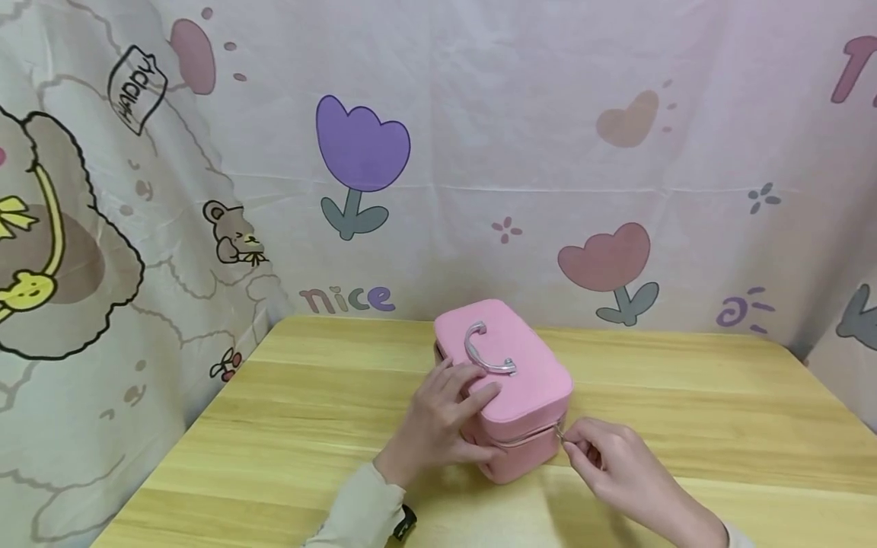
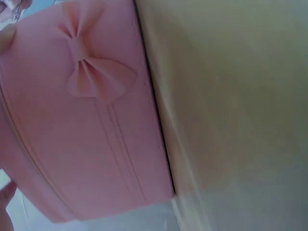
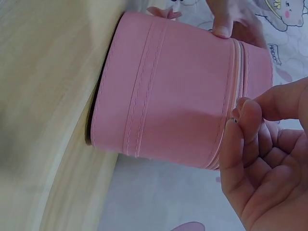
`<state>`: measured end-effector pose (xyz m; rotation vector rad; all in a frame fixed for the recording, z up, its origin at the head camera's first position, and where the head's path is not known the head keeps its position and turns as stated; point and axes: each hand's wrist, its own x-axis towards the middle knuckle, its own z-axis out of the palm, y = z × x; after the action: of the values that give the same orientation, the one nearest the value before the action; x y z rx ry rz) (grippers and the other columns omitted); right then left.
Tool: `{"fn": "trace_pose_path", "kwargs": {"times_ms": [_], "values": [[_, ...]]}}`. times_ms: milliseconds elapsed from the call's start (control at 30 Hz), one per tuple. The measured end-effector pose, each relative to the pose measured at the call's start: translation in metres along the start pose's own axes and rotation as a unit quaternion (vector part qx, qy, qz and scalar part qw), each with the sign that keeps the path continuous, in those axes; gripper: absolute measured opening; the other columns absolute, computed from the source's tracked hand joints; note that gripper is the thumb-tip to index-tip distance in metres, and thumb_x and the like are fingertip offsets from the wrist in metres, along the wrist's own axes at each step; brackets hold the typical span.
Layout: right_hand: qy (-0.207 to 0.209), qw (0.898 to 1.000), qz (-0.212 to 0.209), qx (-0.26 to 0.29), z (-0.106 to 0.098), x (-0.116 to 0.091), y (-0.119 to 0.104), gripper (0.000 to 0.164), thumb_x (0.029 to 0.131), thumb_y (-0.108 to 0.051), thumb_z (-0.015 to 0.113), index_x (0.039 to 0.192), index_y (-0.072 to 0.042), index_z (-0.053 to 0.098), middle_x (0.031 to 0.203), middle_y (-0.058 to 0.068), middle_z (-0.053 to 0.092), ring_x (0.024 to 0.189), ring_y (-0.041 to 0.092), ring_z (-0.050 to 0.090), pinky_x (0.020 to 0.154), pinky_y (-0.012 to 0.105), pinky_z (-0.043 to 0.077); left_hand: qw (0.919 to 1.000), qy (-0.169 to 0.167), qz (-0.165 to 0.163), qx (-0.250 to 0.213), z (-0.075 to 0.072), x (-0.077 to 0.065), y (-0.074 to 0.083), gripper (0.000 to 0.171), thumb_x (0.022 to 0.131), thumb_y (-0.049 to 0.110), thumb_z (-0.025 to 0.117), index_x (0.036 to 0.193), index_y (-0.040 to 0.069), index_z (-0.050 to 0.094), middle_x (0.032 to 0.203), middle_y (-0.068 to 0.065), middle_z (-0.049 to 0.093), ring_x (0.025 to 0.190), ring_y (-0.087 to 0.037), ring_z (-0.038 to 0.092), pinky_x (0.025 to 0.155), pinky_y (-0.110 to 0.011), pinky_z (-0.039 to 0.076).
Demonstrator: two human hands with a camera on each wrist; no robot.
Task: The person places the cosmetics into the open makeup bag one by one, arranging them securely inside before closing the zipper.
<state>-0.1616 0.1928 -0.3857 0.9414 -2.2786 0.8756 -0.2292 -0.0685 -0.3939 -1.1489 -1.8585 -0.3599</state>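
Observation:
A pink zippered case (image 1: pixel 521 365) with a silver handle (image 1: pixel 489 358) on its lid stands on the table. Across its near left corner lies my left hand (image 1: pixel 445 418), fingers spread on the lid and thumb against the near end. At the near right corner my right hand (image 1: pixel 617 464) pinches the zipper pull (image 1: pixel 559 433) between thumb and fingertips. In the right wrist view the fingertips mostly hide the pull, and the zipper (image 3: pixel 237 72) runs below the lid. A pink bow (image 2: pixel 91 57) decorates the long side in the left wrist view.
The wooden table (image 1: pixel 288 426) extends to both sides of the case. Behind it hangs a printed cloth (image 1: pixel 473 137) with flowers and bears, and more cloth hangs at the left. A black band (image 1: pixel 405 523) shows at the left wrist.

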Motion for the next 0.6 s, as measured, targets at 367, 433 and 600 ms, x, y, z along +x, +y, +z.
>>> {"fn": "trace_pose_path", "kwargs": {"times_ms": [367,433,600], "values": [[0.009,1.0,-0.022,-0.007,0.001,0.002,0.001,0.037,0.071,0.012,0.068,0.076,-0.022,0.054,0.07,-0.022,0.041,0.059,-0.008,0.038,0.047,0.007,0.032,0.9913,0.069,-0.033,0.107,0.014,0.012,0.028,0.076,0.056,0.07,0.073,0.106,0.014,0.067,0.109,-0.01,0.059,0.097,-0.024,0.057,0.085,-0.045,0.046],[0.007,1.0,-0.026,-0.004,0.001,0.002,0.001,0.037,0.071,0.012,0.068,0.078,-0.022,0.055,0.07,-0.022,0.041,0.06,-0.008,0.038,0.047,0.007,0.032,0.9894,0.068,-0.048,0.119,0.016,0.015,0.034,0.075,0.055,0.07,0.073,0.104,0.014,0.068,0.108,-0.01,0.06,0.097,-0.024,0.057,0.084,-0.045,0.046],[0.007,1.0,-0.02,-0.002,0.001,0.001,0.001,0.037,0.071,0.013,0.067,0.077,-0.021,0.056,0.07,-0.022,0.041,0.059,-0.008,0.038,0.047,0.008,0.032,0.9821,0.051,-0.084,0.161,0.021,0.023,0.047,0.077,0.051,0.071,0.076,0.103,0.015,0.067,0.108,-0.01,0.06,0.096,-0.022,0.057,0.083,-0.044,0.044]]}}
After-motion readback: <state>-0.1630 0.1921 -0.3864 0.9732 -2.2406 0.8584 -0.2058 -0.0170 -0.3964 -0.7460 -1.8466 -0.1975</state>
